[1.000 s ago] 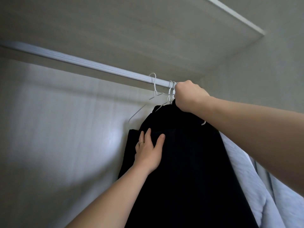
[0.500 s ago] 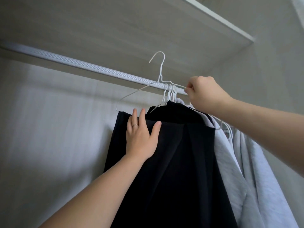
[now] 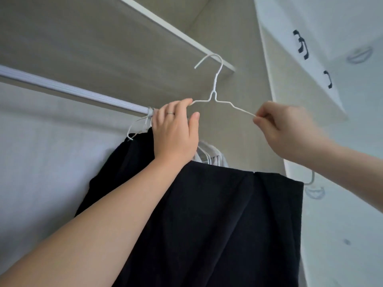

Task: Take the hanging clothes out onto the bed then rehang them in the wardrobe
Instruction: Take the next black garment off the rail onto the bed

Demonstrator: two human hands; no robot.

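hands | my left hand (image 3: 176, 129) grips the hanger (image 3: 215, 96) shoulder, right hand (image 3: 286, 129) pinches its other end | centre frame, hook clear of rail (image 3: 72, 92), garment (image 3: 228, 214) draped below | risk: I judge tilting slides the garment off, or the hook snags other hangers (image 3: 137, 129)

A pale ribbed wardrobe rail (image 3: 72, 92) runs beneath a wooden shelf (image 3: 103, 38), with white wire hangers (image 3: 143, 121) hooked on it carrying a black garment (image 3: 116, 166) and grey clothing (image 3: 215, 156).
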